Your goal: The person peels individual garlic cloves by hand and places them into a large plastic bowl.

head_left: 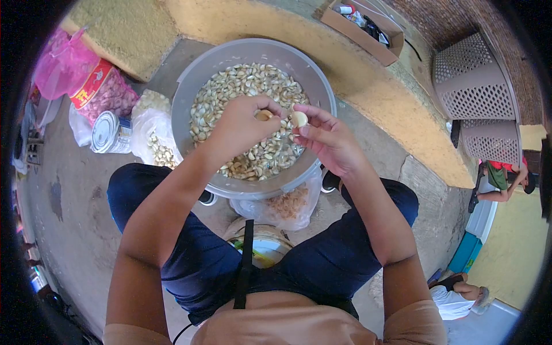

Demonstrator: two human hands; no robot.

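A large grey tub [325, 95] full of pale garlic cloves [247, 80] stands on the floor before my knees. Over its middle, my left hand [247, 121] is closed, with a small brownish piece [264, 115] between its fingers. My right hand [330, 138] pinches a whitish peeled clove [299, 119] just right of the left hand, above the tub's right part. The two hands are close but apart. Whether the brownish piece is a clove or skin cannot be made out.
Left of the tub are a plastic bag of cloves [152, 132], a tin can [112, 133] and a pink net sack [112, 95]. A bag of peelings [287, 204] lies below the tub. A cardboard box [368, 34] rests on the ledge. Two people are at the right.
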